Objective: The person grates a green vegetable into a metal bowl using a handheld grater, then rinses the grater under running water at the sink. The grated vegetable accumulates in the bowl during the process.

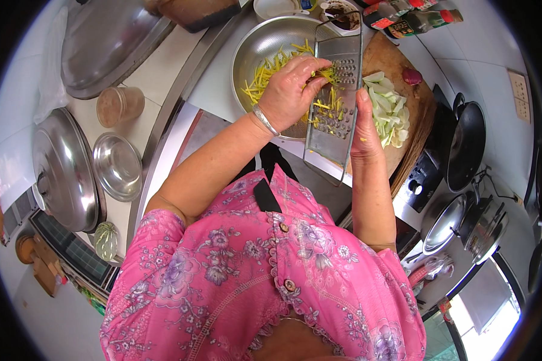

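Observation:
A flat metal grater [332,146] with a wire frame stands tilted across the right side of a perforated metal basin [245,49]. My right hand [366,126] grips its right edge, thumb on top and the other fingers mostly hidden. Above the grating holes, my left hand [296,88], with a silver bangle at the wrist, pinches yellow-green vegetable shreds [326,73]. More yellow shreds [266,74] lie in the basin, and some cling to the grater's face. Pale green vegetable slices [388,110] are heaped on a wooden cutting board [379,52] beside my right hand.
A red onion [412,76] sits on the board. Sauce bottles [418,25] and a bowl of dark paste [341,16] are beyond. A black wok [466,146] is at right. At left are a metal bowl [117,167], a plastic tub [119,106] and large lids [67,169].

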`<state>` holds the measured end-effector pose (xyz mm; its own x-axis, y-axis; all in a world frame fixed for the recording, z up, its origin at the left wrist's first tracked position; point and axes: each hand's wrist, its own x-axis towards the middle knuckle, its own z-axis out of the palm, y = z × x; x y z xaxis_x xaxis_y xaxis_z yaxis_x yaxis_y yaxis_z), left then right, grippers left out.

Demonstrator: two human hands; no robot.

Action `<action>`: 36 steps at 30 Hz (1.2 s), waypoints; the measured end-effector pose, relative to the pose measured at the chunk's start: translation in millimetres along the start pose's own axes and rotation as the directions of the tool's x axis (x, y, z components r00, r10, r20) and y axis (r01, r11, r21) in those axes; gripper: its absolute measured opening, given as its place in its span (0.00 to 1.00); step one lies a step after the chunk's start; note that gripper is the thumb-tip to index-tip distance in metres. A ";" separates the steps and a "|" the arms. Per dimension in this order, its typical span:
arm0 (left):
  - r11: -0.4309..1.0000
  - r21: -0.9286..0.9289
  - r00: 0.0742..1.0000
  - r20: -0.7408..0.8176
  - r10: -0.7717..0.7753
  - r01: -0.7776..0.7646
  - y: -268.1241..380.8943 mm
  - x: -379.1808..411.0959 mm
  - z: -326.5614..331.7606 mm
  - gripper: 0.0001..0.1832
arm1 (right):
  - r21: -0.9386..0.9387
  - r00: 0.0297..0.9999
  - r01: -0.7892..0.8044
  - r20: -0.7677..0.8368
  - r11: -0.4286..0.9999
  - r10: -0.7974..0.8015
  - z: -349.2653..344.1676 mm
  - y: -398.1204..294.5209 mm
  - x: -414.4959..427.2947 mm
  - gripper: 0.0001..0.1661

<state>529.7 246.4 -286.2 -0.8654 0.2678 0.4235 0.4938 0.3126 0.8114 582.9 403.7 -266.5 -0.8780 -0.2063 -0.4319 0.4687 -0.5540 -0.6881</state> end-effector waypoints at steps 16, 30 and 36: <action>0.997 -0.064 0.999 -0.029 -0.035 0.033 2.4 -4.1 1.5 0.07 | 0.023 0.999 0.004 -0.052 1.000 -0.003 9.5 4.9 5.5 0.44; 0.950 -0.090 0.948 0.136 -0.286 0.300 -14.5 -5.9 -1.8 0.15 | -0.035 0.990 0.039 -0.132 0.999 -0.043 0.0 -4.4 5.2 0.49; 0.735 -0.426 0.849 0.288 -0.442 0.527 -6.1 3.7 11.0 0.15 | -0.228 0.988 0.104 -0.084 0.968 -0.126 -0.9 7.4 4.2 0.49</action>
<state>524.4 255.5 -294.0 -0.9289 0.3519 -0.1151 -0.1292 -0.0168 0.9915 582.7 399.5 -273.9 -0.9188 -0.0660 -0.3893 0.3845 -0.3736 -0.8441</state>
